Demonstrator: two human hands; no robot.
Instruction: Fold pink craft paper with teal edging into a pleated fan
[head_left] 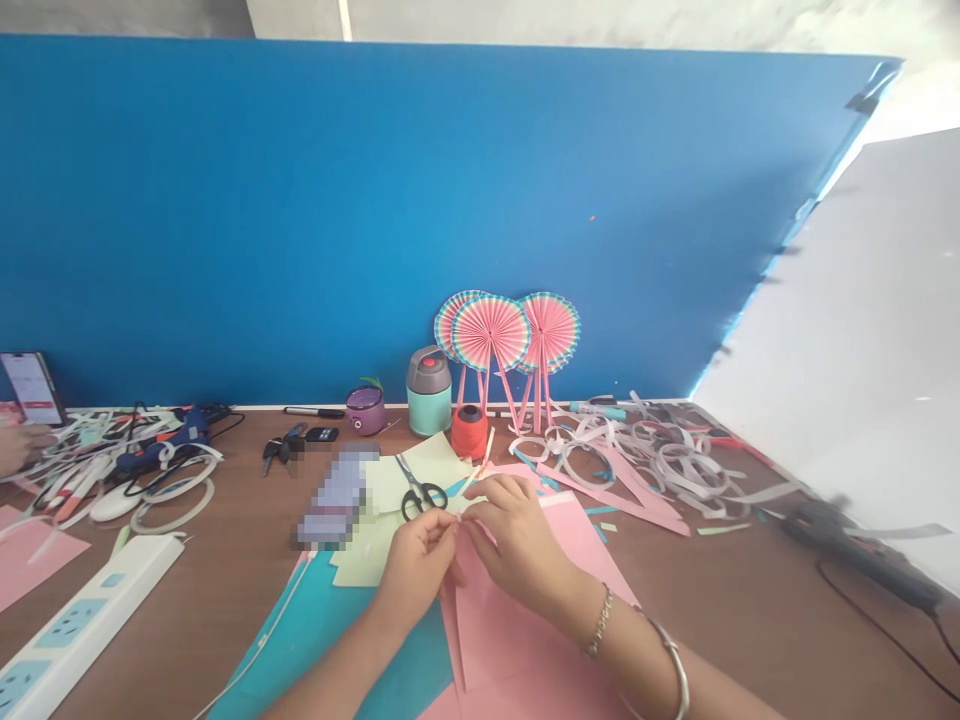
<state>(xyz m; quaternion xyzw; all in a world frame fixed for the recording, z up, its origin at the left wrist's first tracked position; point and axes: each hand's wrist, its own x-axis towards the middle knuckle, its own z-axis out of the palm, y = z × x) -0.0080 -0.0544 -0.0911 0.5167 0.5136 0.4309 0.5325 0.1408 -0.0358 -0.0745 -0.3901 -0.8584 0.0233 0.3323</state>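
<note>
Your left hand (416, 572) and right hand (517, 540) face each other, both pinching the top of a folded pink paper (469, 600). It lies over a pink sheet (525, 650) near the front edge of the tabletop (750, 630), about mid-width. Just beyond your hands, black-handled scissors (420, 490) rest on pale green paper (397, 490), and teal paper (315, 630) lies under your left wrist. Along the back edge, paper fans (491, 335) lean against a blue board (300, 200), beside a flask (429, 390) and a red spool (469, 432). White and pink strips (645, 460) heap toward the right, with a glue gun (855, 550) by the right edge. A co-worker's hand (15, 450) shows at the left edge.
</note>
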